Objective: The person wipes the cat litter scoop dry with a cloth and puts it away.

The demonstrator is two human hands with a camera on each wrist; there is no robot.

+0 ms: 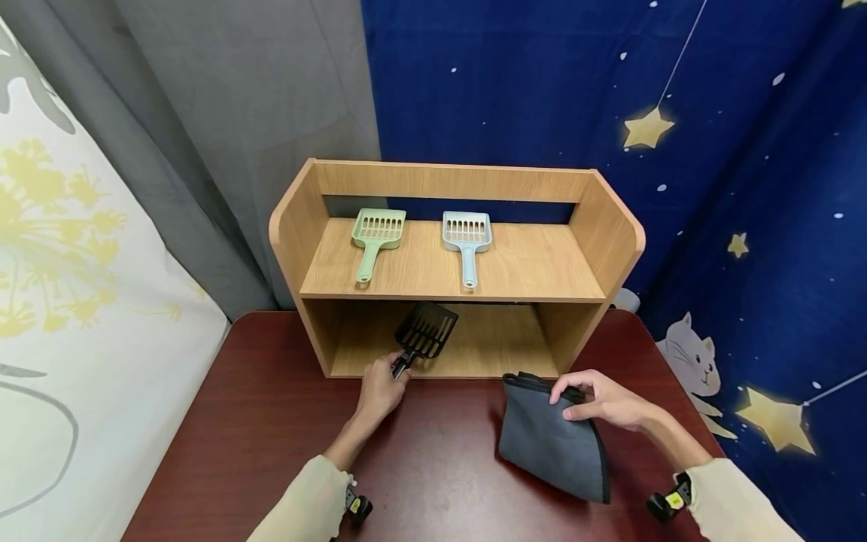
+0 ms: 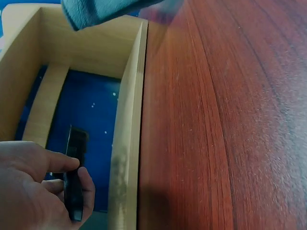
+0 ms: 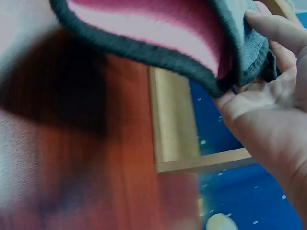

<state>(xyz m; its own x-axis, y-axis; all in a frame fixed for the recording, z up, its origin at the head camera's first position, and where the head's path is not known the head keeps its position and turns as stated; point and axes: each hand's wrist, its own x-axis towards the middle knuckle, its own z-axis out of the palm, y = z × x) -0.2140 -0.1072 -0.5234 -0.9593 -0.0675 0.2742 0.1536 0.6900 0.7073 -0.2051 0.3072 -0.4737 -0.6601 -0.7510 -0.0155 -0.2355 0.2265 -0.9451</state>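
Note:
My left hand (image 1: pixel 381 388) grips the handle of a black slotted litter scoop (image 1: pixel 427 330), its head up at the front of the lower shelf compartment. In the left wrist view the scoop (image 2: pixel 74 191) sits between thumb and fingers. My right hand (image 1: pixel 606 403) pinches a folded dark grey cloth (image 1: pixel 549 440) with black edging by its upper corner, and the cloth hangs over the table. In the right wrist view the cloth (image 3: pixel 144 50) shows a pink and white inside. On the upper shelf lie a green litter scoop (image 1: pixel 378 229) and a light blue one (image 1: pixel 466 233), apart from each other.
A two-tier wooden shelf (image 1: pixel 454 287) stands at the back of the dark red table (image 1: pixel 440 467), with raised side panels. Behind it hang a grey curtain (image 1: pixel 250 90) and a blue star-patterned curtain (image 1: pixel 515 90). A white patterned cloth (image 1: pixel 81 301) borders the left side.

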